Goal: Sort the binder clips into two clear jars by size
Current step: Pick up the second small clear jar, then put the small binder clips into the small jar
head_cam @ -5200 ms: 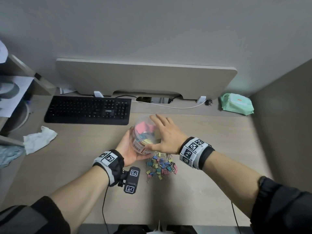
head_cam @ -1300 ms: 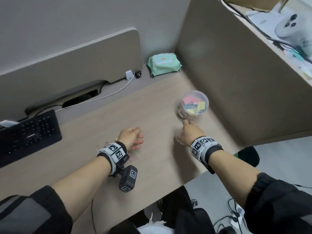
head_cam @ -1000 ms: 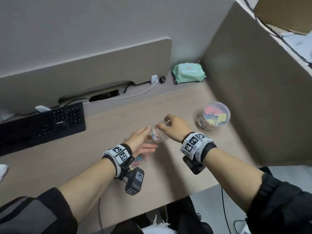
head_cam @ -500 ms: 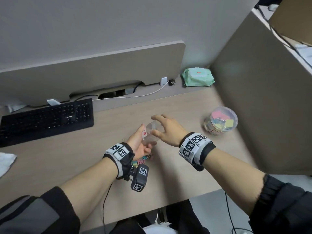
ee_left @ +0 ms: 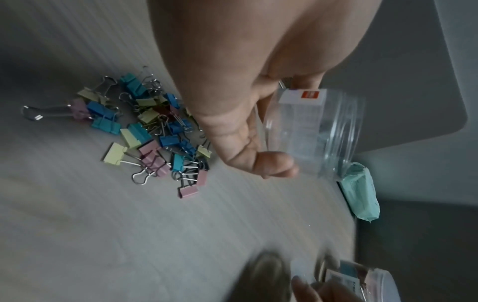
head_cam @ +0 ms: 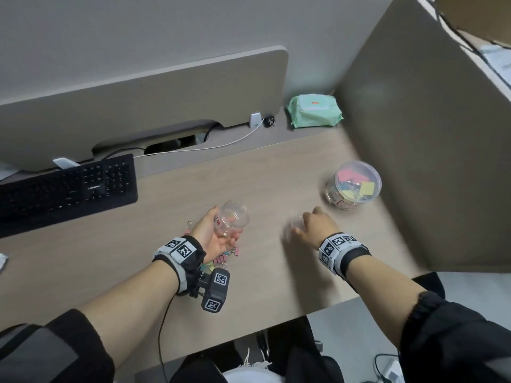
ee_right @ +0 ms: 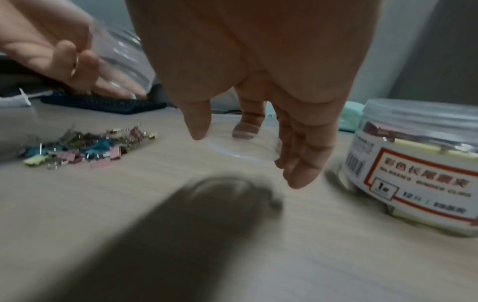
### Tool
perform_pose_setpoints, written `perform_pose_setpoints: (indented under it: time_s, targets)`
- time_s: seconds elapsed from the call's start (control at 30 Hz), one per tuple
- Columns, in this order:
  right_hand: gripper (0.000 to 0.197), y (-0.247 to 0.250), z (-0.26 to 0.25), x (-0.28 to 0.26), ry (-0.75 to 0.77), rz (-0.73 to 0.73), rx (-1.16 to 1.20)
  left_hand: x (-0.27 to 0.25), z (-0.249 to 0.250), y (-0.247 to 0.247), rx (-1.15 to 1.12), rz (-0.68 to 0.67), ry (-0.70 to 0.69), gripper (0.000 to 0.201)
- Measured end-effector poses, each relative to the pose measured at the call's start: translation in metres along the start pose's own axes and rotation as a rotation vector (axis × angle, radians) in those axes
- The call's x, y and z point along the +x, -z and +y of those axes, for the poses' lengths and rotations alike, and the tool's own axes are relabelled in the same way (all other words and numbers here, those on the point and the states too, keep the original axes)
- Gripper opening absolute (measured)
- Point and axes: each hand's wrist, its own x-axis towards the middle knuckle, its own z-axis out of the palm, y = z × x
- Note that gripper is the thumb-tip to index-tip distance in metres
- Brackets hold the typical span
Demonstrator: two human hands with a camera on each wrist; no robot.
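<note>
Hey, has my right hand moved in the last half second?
Yes. The right hand, gripping the clear lid, left the small clear jar and went rightward, closer to the big jar of clips.

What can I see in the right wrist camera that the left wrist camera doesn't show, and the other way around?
Only the right wrist view: the clear lid flat on the desk with the right hand around its rim, the keyboard, and the printed label on the large jar. Only the left wrist view: the red and white sticker on the small jar, and the clip pile sharp enough to pick out single clips. Both: the clip pile, the left hand gripping the small jar, the large jar and the green wipes pack.
</note>
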Motion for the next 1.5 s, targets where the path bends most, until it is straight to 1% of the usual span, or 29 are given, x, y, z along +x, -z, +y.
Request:
perform_pose_setpoints:
  time_s: [0.17, 0.3, 0.33, 0.43, 0.5, 0.57, 0.63, 0.7, 0.8, 0.9, 1.03, 1.13, 1.2, 1.27, 1.37, 1.4, 1.5]
  targets:
    - [0.045, -0.024, -0.001, 0.008, -0.052, 0.072, -0.101, -0.001, 0.001, 0.016, -0.037, 0.044, 0.001, 0.060]
    - [0.041, -0.027, -0.003, 0.012, -0.061, 0.012, -0.155, -0.004, 0.002, 0.032, -0.066, 0.072, -0.005, 0.059]
    - [0.042, -0.026, -0.006, 0.014, -0.044, -0.002, -0.182, -0.006, 0.003, 0.036, -0.076, 0.075, -0.009, 0.059]
    - [0.053, -0.017, -0.025, 0.017, 0.039, -0.011, -0.205, -0.013, 0.006, 0.047, -0.098, 0.081, -0.017, 0.057]
    - [0.054, -0.012, -0.049, 0.020, 0.112, -0.013, -0.130, -0.015, 0.008, 0.058, -0.125, 0.096, -0.019, 0.058]
    - [0.055, -0.010, -0.078, 0.022, 0.205, -0.054, -0.045, -0.018, 0.010, 0.071, -0.156, 0.111, -0.020, 0.060]
    - [0.066, -0.012, -0.109, 0.023, 0.299, -0.130, -0.015, -0.022, 0.011, 0.085, -0.182, 0.131, -0.026, 0.060]
    - [0.079, -0.017, -0.137, 0.022, 0.362, -0.189, -0.037, -0.027, 0.011, 0.097, -0.215, 0.151, -0.033, 0.058]
    - [0.093, -0.031, -0.174, 0.024, 0.433, -0.207, -0.105, -0.035, 0.011, 0.118, -0.261, 0.166, -0.031, 0.058]
    - [0.107, -0.040, -0.199, 0.031, 0.419, -0.201, -0.177, -0.040, 0.009, 0.138, -0.298, 0.185, -0.028, 0.059]
    - [0.114, -0.047, -0.220, 0.039, 0.357, -0.221, -0.247, -0.044, 0.004, 0.160, -0.358, 0.192, -0.032, 0.058]
    - [0.110, -0.060, -0.231, 0.034, 0.374, -0.211, -0.276, -0.045, -0.001, 0.170, -0.381, 0.188, -0.026, 0.057]
    - [0.100, -0.069, -0.235, 0.031, 0.379, -0.182, -0.296, -0.045, -0.003, 0.174, -0.388, 0.192, -0.020, 0.056]
    - [0.085, -0.073, -0.238, 0.028, 0.378, -0.167, -0.310, -0.045, -0.004, 0.176, -0.389, 0.198, -0.014, 0.054]
    - [0.057, -0.075, -0.240, 0.026, 0.376, -0.170, -0.287, -0.046, -0.002, 0.177, -0.390, 0.207, -0.004, 0.053]
    - [0.053, -0.075, -0.239, 0.026, 0.372, -0.169, -0.280, -0.046, -0.002, 0.178, -0.390, 0.209, -0.003, 0.053]
    - [0.055, -0.076, -0.235, 0.029, 0.373, -0.194, -0.263, -0.044, -0.004, 0.179, -0.384, 0.215, 0.000, 0.055]
